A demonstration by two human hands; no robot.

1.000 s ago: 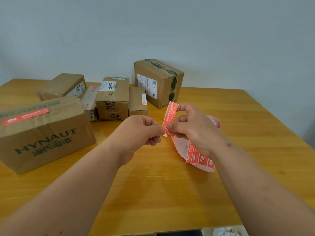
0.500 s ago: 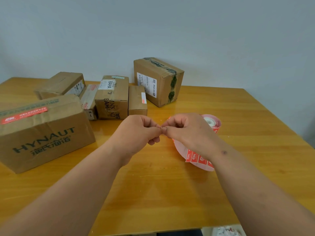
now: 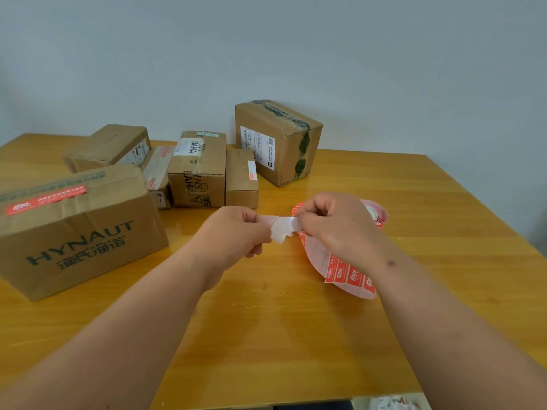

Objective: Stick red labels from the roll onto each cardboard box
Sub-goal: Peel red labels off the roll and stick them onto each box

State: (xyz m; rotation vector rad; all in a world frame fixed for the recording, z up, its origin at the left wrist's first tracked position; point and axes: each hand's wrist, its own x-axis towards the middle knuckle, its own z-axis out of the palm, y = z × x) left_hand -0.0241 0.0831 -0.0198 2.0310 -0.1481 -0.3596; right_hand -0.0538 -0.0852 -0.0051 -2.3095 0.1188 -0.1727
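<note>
Bench: glossy yellow wood, flat, grain streaks visible; it carried every box and the roll.
HYNAUT box: largest, brown corrugated card, near left; one long red label lay already stuck across its top.
Tall box: far centre, card with dark tape over the top and a white shipping slip; no red label seen on the visible faces.
Small boxes: four packed side by side between those two; red marks on some, too small to read as labels.
Roll: red labels on a pale pink liner, lying behind the right hand, a loose tail curling toward the camera.
Strip: thin, limp, white side showing, stretched between both hands above the bench.
Left hand: grip pinched one strip end.
Right hand: grip pinched the other end, against the tail.
Risk: the limp adhesive strip could fold onto itself or cling to fingers; an uneven pull could tear it.
</note>
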